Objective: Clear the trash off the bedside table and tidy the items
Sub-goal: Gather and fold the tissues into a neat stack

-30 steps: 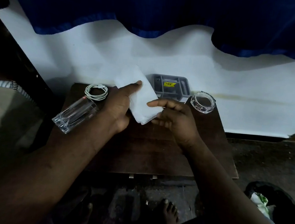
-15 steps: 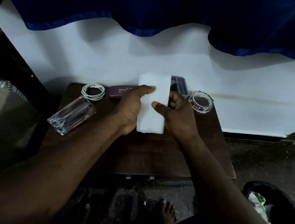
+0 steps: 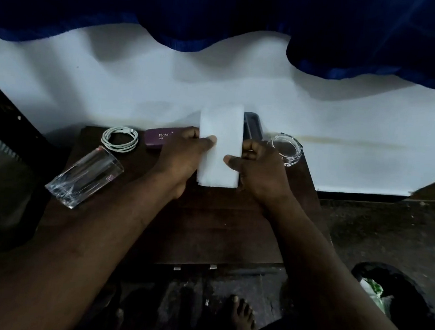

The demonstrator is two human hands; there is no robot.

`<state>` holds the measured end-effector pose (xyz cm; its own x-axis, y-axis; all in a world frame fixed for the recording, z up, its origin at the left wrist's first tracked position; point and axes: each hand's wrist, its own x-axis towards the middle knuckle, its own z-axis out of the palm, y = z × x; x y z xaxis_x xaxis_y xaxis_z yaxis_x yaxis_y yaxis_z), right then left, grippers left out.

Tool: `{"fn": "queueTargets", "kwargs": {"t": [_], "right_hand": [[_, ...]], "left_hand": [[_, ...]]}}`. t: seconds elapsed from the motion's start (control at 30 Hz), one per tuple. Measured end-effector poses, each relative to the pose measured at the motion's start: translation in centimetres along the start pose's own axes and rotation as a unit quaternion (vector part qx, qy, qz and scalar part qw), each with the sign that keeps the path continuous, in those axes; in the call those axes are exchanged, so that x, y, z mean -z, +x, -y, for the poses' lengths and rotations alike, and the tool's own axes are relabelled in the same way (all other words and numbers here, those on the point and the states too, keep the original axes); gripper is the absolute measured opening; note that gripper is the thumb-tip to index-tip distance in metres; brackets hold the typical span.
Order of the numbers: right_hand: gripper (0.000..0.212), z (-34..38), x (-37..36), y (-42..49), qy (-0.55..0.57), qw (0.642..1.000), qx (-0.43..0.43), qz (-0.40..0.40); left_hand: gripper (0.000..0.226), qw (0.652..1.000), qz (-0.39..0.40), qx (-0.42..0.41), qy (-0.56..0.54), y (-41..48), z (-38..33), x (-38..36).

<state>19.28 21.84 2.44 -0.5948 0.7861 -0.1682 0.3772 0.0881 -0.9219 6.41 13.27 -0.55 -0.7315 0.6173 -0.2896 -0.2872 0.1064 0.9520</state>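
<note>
While gripped upright, folded tissue (image 3: pixel 219 144) between both hands.

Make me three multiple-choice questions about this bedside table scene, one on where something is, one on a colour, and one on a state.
1. Where is the coiled cable?
A. left of the purple case
B. in the bin
C. on the floor

2. What colour is the folded cloth?
A. red
B. white
C. green

3. How is the tall glass?
A. upright
B. broken in two
C. lying on its side

Answers: 1 A, the cable sits at the table's back left beside the case. 2 B, the cloth between the left hand and right hand is white. 3 C, its length rests along the tabletop.
</note>
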Motion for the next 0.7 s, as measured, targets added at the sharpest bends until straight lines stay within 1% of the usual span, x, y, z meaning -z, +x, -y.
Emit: {"fn": "queueTargets", "kwargs": {"t": [0.07, 0.17, 0.2, 0.27, 0.37, 0.43, 0.53, 0.63, 0.7], "right_hand": [[0.02, 0.1, 0.3, 0.5, -0.003, 1.0, 0.003, 0.0], [0.017, 0.3, 0.4, 1.2, 0.008, 0.999, 0.022, -0.031], [0.016, 0.3, 0.3, 1.6, 0.016, 0.999, 0.028, -0.042], [0.017, 0.5, -0.1, 2.5, 0.027, 0.997, 0.044, -0.062], [0.021, 0.6, -0.6, 4.2, 0.037, 0.993, 0.067, -0.092], [0.023, 0.6, -1.0, 5.4, 0.012, 0.99, 0.081, -0.114], [0.026, 0.3, -1.1, 7.1, -0.014, 0.988, 0.097, -0.115], [0.024, -0.2, -1.0, 8.6, -0.043, 0.983, 0.128, -0.121], [0.022, -0.4, -0.9, 9.2, -0.065, 0.976, 0.148, -0.147]], "left_hand": [[0.005, 1.0, -0.001, 0.005, -0.006, 0.4, 0.0, 0.2], [0.018, 0.998, 0.05, 0.027, -0.029, 0.7, -0.2, 0.5], [0.021, 0.997, 0.063, 0.027, -0.023, 0.8, -0.3, 0.4], [0.021, 0.997, 0.071, 0.004, 0.012, 0.9, -0.5, 0.6], [0.017, 0.997, 0.049, -0.041, 0.036, 1.5, -0.8, 0.2], [0.017, 0.996, 0.016, -0.075, 0.034, 2.3, -1.0, -0.1], [0.016, 0.993, -0.019, -0.104, 0.053, 3.7, -1.2, -0.6], [0.019, 0.986, -0.036, -0.12, 0.106, 5.4, -1.1, -1.0], [0.017, 0.976, -0.052, -0.145, 0.153, 6.0, -1.1, -1.4]]}}
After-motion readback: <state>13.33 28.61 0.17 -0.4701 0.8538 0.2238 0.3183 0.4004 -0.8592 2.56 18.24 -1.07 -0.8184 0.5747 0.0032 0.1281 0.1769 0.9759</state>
